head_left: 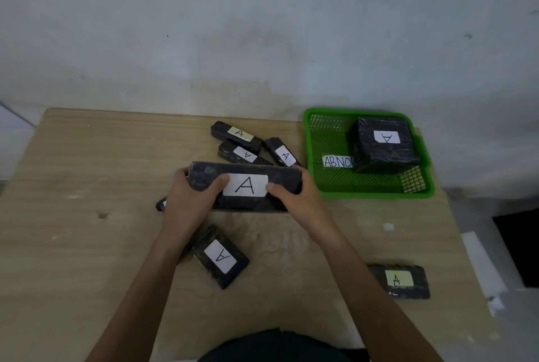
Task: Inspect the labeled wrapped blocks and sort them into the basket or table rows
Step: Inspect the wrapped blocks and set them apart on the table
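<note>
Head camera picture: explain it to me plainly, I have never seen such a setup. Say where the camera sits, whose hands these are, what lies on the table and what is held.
No machine here: a person wears the camera on the head, so it looks down at their own arms. The left hand and right hand grip the ends of a long black wrapped block labelled A, at a wooden table. Three smaller A blocks lie clustered behind it, two more blocks lie nearer the person. At the far right a green basket, with a tag starting ABNOR, holds one big A block.
</note>
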`<state>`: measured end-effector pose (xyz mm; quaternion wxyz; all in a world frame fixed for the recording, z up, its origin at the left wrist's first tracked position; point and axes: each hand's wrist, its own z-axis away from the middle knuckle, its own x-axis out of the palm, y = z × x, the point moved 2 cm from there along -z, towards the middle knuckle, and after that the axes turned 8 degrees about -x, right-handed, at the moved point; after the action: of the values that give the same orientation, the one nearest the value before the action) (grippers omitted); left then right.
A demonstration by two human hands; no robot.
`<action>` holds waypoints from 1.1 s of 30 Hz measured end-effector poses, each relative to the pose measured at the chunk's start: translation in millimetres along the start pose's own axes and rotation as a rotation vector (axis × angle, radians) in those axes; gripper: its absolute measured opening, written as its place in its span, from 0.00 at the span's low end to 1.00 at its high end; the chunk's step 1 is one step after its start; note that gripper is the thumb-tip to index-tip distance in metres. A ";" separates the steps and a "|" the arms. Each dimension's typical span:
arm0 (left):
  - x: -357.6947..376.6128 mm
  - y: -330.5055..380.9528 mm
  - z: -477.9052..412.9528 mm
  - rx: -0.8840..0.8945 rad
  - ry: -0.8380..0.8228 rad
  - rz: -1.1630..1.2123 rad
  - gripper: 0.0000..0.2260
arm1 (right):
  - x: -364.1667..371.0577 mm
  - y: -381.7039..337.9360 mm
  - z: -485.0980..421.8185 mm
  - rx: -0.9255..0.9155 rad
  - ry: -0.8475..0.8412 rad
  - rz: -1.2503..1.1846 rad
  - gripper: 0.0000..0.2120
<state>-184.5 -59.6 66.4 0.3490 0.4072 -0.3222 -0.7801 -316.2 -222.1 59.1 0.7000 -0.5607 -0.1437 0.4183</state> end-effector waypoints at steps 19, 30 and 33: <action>-3.8 14.6 66.7 0.096 0.021 0.036 0.35 | -25.1 -25.7 56.8 -0.108 0.071 -0.107 0.40; 1.3 13.4 82.9 0.164 0.067 0.081 0.32 | -26.4 -20.3 66.3 -0.204 0.235 -0.020 0.31; 0.7 14.8 85.8 0.188 0.096 0.082 0.29 | -27.4 -25.5 70.5 -0.242 0.272 0.018 0.30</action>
<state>-254.4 -49.5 117.3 0.3561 0.4613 -0.3933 -0.7111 -369.3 -196.2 112.8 0.6365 -0.6937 -0.0919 0.3243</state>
